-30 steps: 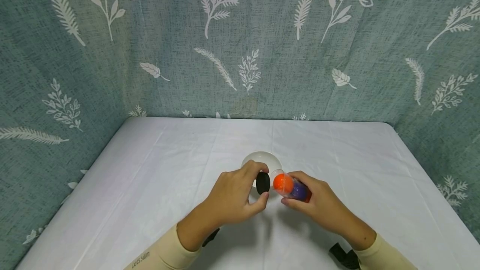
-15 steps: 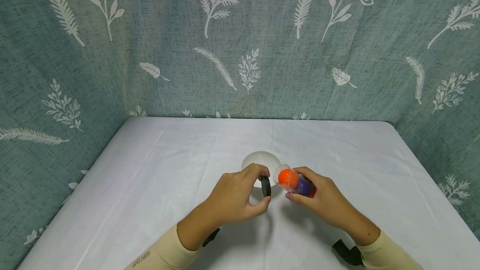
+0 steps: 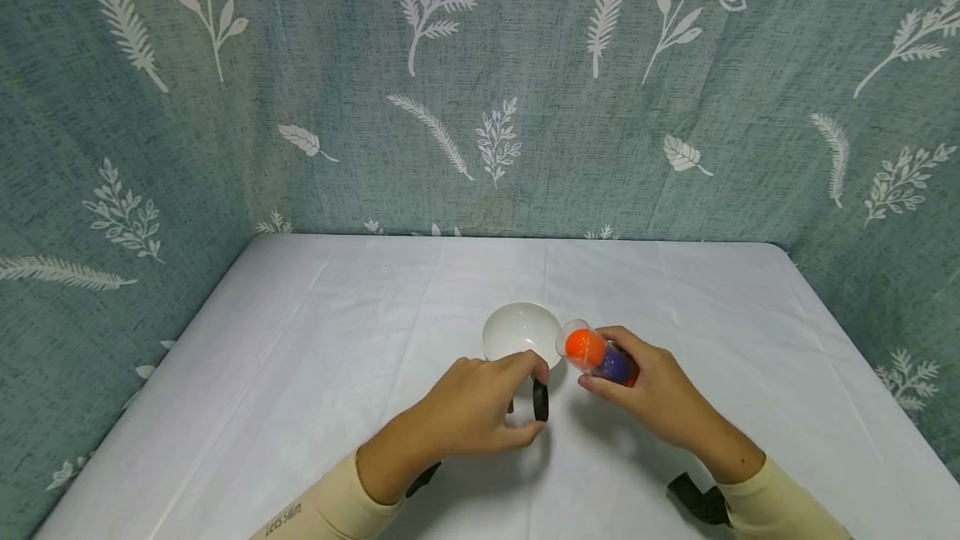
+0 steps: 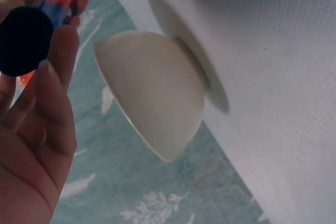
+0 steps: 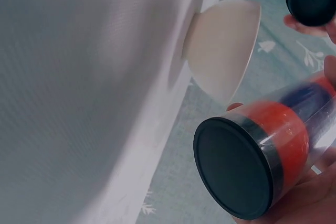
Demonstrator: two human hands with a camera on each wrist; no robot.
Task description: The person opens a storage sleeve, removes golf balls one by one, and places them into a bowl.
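My left hand (image 3: pixel 468 408) pinches a round black lid (image 3: pixel 541 402) on edge between thumb and fingers, above the table. To its right, my right hand (image 3: pixel 654 388) grips a clear plastic tube (image 3: pixel 617 365), tilted with its uncapped mouth toward the upper left. Orange and purple balls show inside the tube. A black cap (image 5: pixel 231 169) covers the tube's other end in the right wrist view. Just behind both hands stands a white bowl (image 3: pixel 521 327); the part of it that shows holds nothing. Lid and tube are apart.
A white cloth (image 3: pixel 360 298) covers the table. Green curtain fabric (image 3: pixel 495 148) with white leaf prints hangs behind it and at both sides. Black straps (image 3: pixel 699 500) show at the wrists, near the cream sleeves.
My left hand has lowered toward me with the lid, turning it edge-on and uncovering more of the bowl. My right hand has shifted the tube a little to the right and upward.
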